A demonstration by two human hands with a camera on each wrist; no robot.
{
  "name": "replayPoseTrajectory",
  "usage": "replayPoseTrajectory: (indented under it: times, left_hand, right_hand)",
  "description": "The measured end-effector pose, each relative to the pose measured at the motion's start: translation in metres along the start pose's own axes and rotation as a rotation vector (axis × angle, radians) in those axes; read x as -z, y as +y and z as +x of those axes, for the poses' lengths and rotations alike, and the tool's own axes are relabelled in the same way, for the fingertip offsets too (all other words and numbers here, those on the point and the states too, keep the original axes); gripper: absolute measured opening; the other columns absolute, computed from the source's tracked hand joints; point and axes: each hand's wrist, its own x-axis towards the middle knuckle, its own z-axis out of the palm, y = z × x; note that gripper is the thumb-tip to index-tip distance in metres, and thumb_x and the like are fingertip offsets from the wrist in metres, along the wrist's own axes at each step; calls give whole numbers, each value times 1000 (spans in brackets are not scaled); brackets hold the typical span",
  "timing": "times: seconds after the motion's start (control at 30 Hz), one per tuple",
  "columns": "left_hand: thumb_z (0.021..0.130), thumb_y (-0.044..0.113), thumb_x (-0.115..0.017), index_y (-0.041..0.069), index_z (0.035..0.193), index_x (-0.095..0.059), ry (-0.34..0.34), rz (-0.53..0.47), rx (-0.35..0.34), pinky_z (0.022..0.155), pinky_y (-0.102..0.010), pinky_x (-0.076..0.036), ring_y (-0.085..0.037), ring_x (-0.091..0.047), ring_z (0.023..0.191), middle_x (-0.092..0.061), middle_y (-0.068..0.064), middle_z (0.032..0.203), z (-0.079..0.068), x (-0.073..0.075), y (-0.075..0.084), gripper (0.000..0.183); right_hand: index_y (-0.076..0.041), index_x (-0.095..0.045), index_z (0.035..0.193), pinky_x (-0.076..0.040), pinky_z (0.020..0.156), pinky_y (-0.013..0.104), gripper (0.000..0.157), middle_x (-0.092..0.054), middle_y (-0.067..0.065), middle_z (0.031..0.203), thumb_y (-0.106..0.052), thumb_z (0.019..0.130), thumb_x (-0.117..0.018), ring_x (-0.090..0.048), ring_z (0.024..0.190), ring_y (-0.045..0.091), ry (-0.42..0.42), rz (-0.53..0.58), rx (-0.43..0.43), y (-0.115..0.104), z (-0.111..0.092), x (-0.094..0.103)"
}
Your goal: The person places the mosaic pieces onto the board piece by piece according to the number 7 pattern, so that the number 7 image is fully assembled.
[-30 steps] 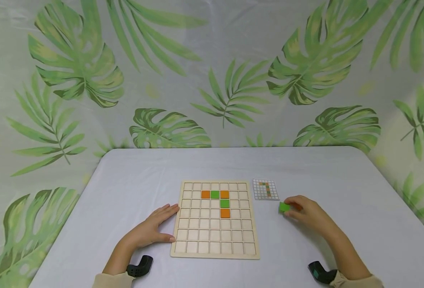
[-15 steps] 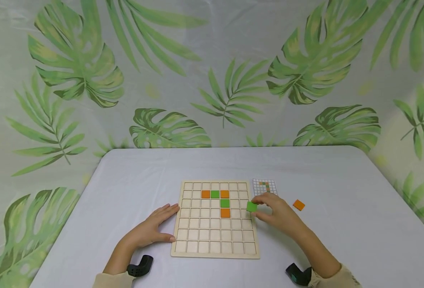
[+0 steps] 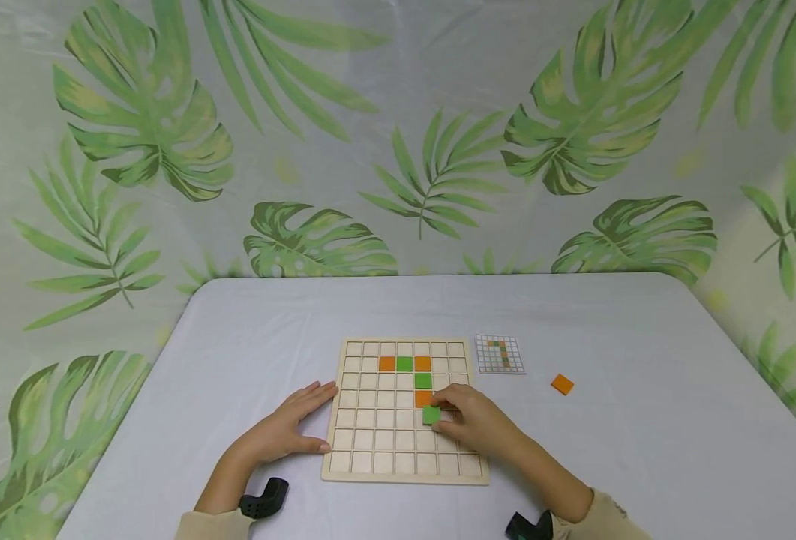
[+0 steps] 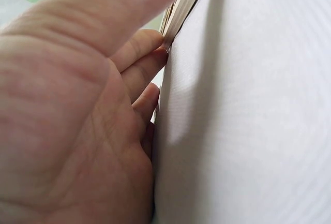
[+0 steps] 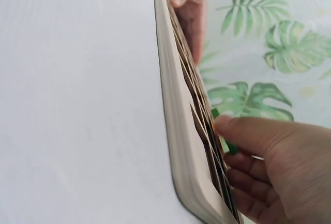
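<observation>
A light wooden grid board (image 3: 374,463) lies flat on the white table, with orange and green square tiles set in some of its cells. My right hand (image 3: 480,424) pinches a green tile (image 3: 431,415) between thumb and fingers over the board, just below the lowest orange tile (image 3: 422,398). In the right wrist view the thumb and fingers hold that tile low at the board's surface, partly hidden. My left hand (image 3: 289,426) rests at the board's left edge with fingers straight and thumb spread; its fingertips touch the edge in the left wrist view (image 4: 139,74).
A small printed pattern card (image 3: 500,355) lies right of the board's upper corner. A loose orange tile (image 3: 563,385) is on the table farther right. Behind the table (image 3: 641,450) hangs a leaf-patterned cloth (image 3: 438,90).
My right hand has carried the green tile leftward from beside the card to over the board. The orange tile that was under this hand now lies uncovered. My left hand stays put.
</observation>
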Motion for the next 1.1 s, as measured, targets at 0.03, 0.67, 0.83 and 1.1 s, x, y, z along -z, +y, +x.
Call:
replayPoseTrajectory:
  times: [0.03, 0.67, 0.83, 1.1]
  left_hand:
    - [65, 44, -74, 12, 140, -33, 0, 1, 1, 102, -56, -10, -31, -10, 134, -26, -4, 145, 0, 0, 0, 91]
    - [66, 43, -74, 11, 140, -32, -2, -4, -5, 101, -57, -10, -31, -9, 134, -26, -4, 145, -1, -1, -1, 91]
    - [67, 42, -75, 12, 141, -32, -4, -2, -13, 102, -56, -11, -30, -9, 134, -26, -4, 145, 0, 0, 0, 90]
    - [67, 44, -74, 12, 141, -32, -6, 7, -13, 102, -56, -11, -31, -10, 134, -26, -4, 145, 0, 1, 0, 91]
  right_hand:
    - [-12, -63, 102, -45, 82, 28, 29, -58, -8, 101, -24, 77, -71, -51, 93, 8, 0, -10, 5, 0, 1, -2]
    - [-11, -58, 113, -44, 84, 33, 41, -54, -6, 110, -23, 76, -72, -52, 98, 13, 16, 49, -2, -7, -3, 13]
    - [-11, -56, 117, -45, 83, 36, 47, -52, -7, 114, -25, 76, -72, -52, 101, 16, 99, 8, -13, 3, -14, 36]
    - [-7, -54, 119, -45, 80, 44, 50, -52, 4, 115, -22, 75, -73, -51, 100, 23, 242, -83, -74, 36, -42, 74]
